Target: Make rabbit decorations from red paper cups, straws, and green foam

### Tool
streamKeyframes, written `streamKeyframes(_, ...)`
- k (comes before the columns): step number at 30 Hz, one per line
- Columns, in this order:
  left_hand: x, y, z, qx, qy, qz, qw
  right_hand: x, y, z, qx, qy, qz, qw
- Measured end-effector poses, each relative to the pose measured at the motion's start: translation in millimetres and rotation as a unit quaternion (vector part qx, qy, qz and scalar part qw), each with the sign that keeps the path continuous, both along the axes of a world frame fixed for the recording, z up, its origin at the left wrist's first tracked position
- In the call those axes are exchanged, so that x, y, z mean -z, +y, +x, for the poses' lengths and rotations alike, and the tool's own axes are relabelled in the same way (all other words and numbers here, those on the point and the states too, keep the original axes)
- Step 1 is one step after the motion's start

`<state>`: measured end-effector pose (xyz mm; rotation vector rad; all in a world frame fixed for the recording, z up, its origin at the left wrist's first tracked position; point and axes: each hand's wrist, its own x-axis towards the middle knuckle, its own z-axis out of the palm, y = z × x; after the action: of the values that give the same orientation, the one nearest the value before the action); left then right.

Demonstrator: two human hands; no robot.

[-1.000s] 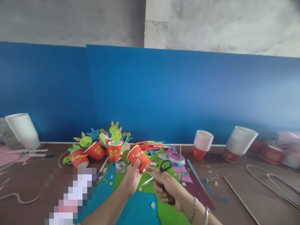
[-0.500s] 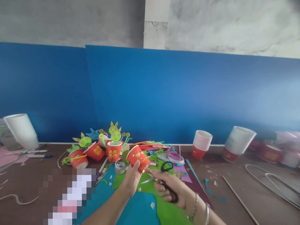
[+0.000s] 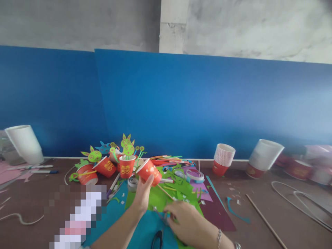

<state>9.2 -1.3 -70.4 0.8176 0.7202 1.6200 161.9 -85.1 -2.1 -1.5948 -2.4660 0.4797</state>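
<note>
My left hand (image 3: 143,193) is wrapped round a red paper cup (image 3: 151,172) with a white rim, tilted with its mouth toward the upper left. Below it and to the right, my right hand (image 3: 185,219) reaches over a pair of scissors (image 3: 157,239) on the blue paper. The scissors' black handle points toward me; motion smears my right fingers by the blades, so their grip is unclear. A thin stick (image 3: 166,192) runs from near the cup's base to my right hand; whether it joins the cup is hidden. Green paper (image 3: 141,200) lies beneath the hands.
Red cups with paper animal faces (image 3: 127,167) stand and lie at the back left. Tape rolls (image 3: 195,175), straws (image 3: 168,160) and paper scraps clutter the middle. Stacked cups (image 3: 224,159) stand at the right. A long stick (image 3: 264,219) lies farther right.
The scissors have gone from my right hand's grip on the handles to lower down, on the blue paper. My left hand has moved the cup slightly left and up.
</note>
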Motion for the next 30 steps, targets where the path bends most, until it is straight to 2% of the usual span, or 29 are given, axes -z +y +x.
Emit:
streamKeyframes(4,-0.9,-3.9,-0.4,-0.041,0.130,0.050,0.989,11.3,22.4,6.2,0.107,-0.033,0.038,0.993)
streamKeyframes(8,1.4,-8.3,2.2,-0.075,0.246,0.078,0.963,30.8,34.9,10.2,0.112,-0.004,0.011,0.994)
streamKeyframes(10,2.5,-11.6,4.2,-0.098,0.285,0.099,0.948,33.8,37.2,13.5,0.117,0.004,0.015,0.993)
streamKeyframes(13,2.1,-16.4,6.1,-0.118,0.304,0.131,0.936,22.1,39.9,25.6,0.120,0.048,0.008,0.992)
streamKeyframes(14,1.4,-17.6,6.4,-0.122,0.305,0.142,0.934,14.1,40.5,31.2,0.122,0.095,-0.008,0.988)
streamKeyframes(17,-1.1,-19.4,6.8,-0.121,0.310,0.162,0.929,-15.8,38.6,46.0,0.154,0.253,-0.107,0.949)
streamKeyframes(18,-1.7,-19.8,7.0,-0.115,0.315,0.165,0.928,-25.6,36.3,48.6,0.161,0.302,-0.101,0.934)
streamKeyframes(21,-2.1,-21.2,8.7,-0.076,0.340,0.174,0.921,-46.4,25.6,47.1,0.159,0.410,-0.001,0.898)
streamKeyframes(23,-1.6,-23.0,10.1,-0.045,0.356,0.184,0.915,-51.0,18.1,40.7,0.160,0.444,0.069,0.879)
streamKeyframes(25,-1.6,-25.4,11.1,-0.023,0.365,0.198,0.910,-49.5,13.1,33.8,0.143,0.445,0.116,0.876)
streamKeyframes(27,-2.9,-28.2,11.7,-0.007,0.369,0.219,0.903,-44.8,11.3,28.5,0.116,0.418,0.132,0.891)
streamKeyframes(30,-6.6,-31.9,11.7,0.016,0.376,0.251,0.892,-37.9,12.5,25.4,0.100,0.367,0.096,0.920)
